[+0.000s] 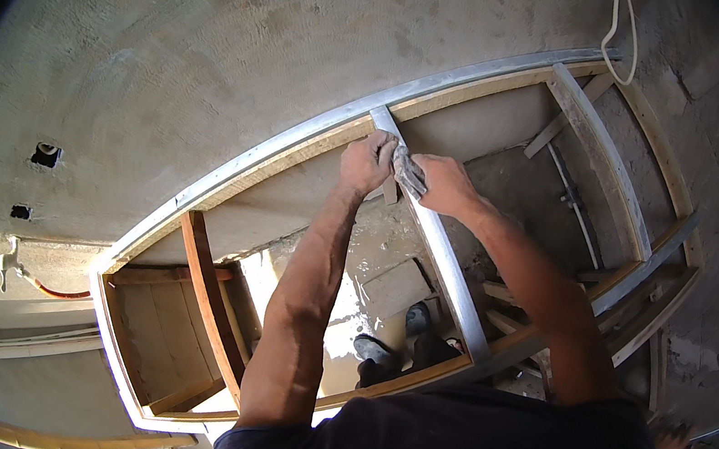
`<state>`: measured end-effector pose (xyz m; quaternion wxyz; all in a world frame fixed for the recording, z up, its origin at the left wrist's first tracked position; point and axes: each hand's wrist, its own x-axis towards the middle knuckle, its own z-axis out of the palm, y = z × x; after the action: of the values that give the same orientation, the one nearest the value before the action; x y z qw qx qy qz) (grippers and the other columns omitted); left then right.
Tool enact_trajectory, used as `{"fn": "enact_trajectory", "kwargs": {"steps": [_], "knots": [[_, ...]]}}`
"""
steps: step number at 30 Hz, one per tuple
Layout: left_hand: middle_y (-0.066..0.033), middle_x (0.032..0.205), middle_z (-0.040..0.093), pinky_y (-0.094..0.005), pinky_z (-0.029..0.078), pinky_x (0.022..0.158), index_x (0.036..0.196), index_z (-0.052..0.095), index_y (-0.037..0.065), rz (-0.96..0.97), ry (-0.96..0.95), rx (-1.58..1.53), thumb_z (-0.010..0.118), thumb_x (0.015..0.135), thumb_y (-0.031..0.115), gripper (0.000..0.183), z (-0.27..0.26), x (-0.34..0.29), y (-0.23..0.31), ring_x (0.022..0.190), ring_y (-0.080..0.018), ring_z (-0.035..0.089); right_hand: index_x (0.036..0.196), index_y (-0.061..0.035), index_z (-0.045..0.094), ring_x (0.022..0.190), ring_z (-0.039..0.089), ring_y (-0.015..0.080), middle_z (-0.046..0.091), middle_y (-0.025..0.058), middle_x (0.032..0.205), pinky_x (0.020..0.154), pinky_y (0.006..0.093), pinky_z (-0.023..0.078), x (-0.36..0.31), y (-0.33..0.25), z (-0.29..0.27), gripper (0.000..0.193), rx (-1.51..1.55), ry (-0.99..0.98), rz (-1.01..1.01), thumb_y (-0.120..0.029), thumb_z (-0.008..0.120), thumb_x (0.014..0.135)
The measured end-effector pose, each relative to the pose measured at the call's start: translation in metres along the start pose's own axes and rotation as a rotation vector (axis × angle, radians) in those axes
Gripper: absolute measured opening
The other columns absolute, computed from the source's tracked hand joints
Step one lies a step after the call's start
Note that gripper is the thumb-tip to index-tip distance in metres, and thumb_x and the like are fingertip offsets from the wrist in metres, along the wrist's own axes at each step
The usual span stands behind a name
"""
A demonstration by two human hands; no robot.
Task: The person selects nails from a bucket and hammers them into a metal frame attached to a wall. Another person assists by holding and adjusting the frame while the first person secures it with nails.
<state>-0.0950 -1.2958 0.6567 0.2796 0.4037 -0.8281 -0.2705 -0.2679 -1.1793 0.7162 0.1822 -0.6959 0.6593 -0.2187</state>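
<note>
My left hand (pixel 367 165) is closed with its fingers curled, against the far part of a bright metal crossbar (pixel 443 254). What it pinches, if anything, is hidden. My right hand (pixel 448 184) is closed around a grey, dusty object (pixel 408 172) lying over the same bar. The object has a lumpy, streaked surface, and its kind cannot be made out. Both hands are close together, near where the crossbar meets the long metal-topped back rail (pixel 309 128) of a wood-and-metal frame.
A red-brown wooden crosspiece (pixel 215 309) and a pale one (pixel 600 158) also span the frame. Inside it, shoes (pixel 375 348) stand on a wet floor. A white cable (pixel 616 23) hangs from the plastered wall (pixel 261 45). A tap (pixel 9 262) sits at the left.
</note>
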Motion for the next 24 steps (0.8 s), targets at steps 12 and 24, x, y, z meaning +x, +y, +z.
{"fn": "enact_trajectory", "kwargs": {"steps": [12,24], "knots": [[-0.0138,0.094,0.076,-0.0524,0.057,0.080,0.108,0.074,0.019,-0.166,0.062,0.023,0.059,0.101,0.039,0.025,0.005,-0.007,0.014,0.090,-0.0398,0.073,0.141,-0.0035,0.055,0.081,0.071,0.0206,0.072,0.0133,0.091,0.072,0.0336,0.055,-0.046,-0.014,-0.045,0.038,0.366,0.305,0.018,-0.013,0.061,0.106],[-0.0171,0.086,0.073,-0.0501,0.056,0.072,0.100,0.071,0.014,-0.191,0.033,0.147,0.064,0.101,0.036,0.023,0.005,-0.005,0.017,0.083,-0.0418,0.071,0.141,-0.0051,0.048,0.097,0.068,0.0546,0.071,0.0327,0.105,0.075,0.0584,0.055,-0.053,0.009,-0.036,0.040,-0.048,-0.044,0.136,-0.023,0.059,0.107]]}}
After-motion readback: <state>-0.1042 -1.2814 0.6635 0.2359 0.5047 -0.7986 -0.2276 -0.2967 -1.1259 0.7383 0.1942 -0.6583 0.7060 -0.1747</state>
